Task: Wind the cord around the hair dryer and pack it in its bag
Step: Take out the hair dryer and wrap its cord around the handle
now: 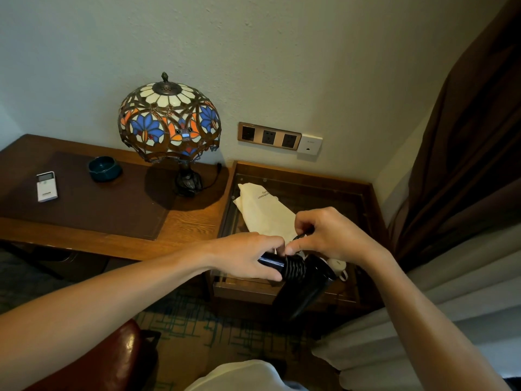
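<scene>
Two hands: we hold the hair dryer (298,289) above the surface's (363,193) near edge.
Left hand (248,256): fingers wrapped round the handle.
Right hand (332,235): fingers pinching the cord (296,268).
Bag (265,210): flat behind.

Bare forearms, no sleeves, no rings or watch; pale garment (242,373) at bottom edge

The glass tabletop (324,193) lies bare behind and right of the cream bag (265,210), hemmed by its raised wooden rim and the wall. Both hands crowd its near edge, the left hand (248,256) and right hand (335,235) touching over the hair dryer (301,289). Brown curtains (465,165) close the right side; the lamp (169,122) blocks the left.
</scene>
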